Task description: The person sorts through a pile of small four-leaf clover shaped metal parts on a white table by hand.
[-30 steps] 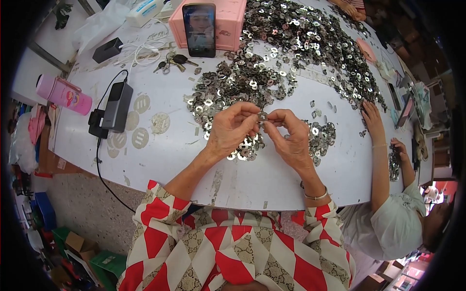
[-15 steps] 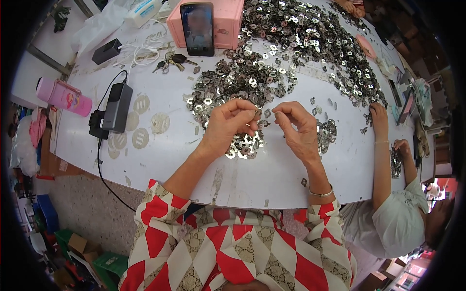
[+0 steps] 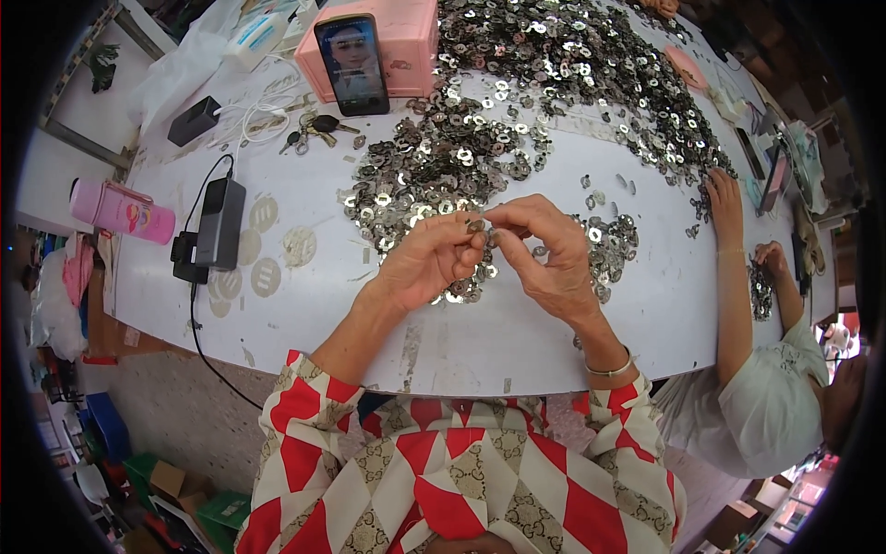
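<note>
My left hand (image 3: 425, 261) is closed in a pinch, a small dark metal piece (image 3: 476, 226) showing at its fingertips. The thumb and index finger of my right hand (image 3: 546, 260) close in on the same spot from the right; fingers partly hide what they grip. Both hands are raised over the near end of a large pile of small ring-shaped metal pieces (image 3: 434, 157). Beyond my right hand lies a smaller heap of such pieces (image 3: 609, 249), with a few loose ones near it.
Left on the white table (image 3: 341, 319) are a pink bottle (image 3: 134, 210), a grey power bank (image 3: 221, 212) with a cable, and keys (image 3: 318, 129). A phone (image 3: 353, 66) leans on a pink box (image 3: 406, 46). At right, another person's arm (image 3: 729, 249) reaches over the table.
My hands have come together; the right one has moved left until its fingertips meet the left hand's. The table things have shifted slightly in view.
</note>
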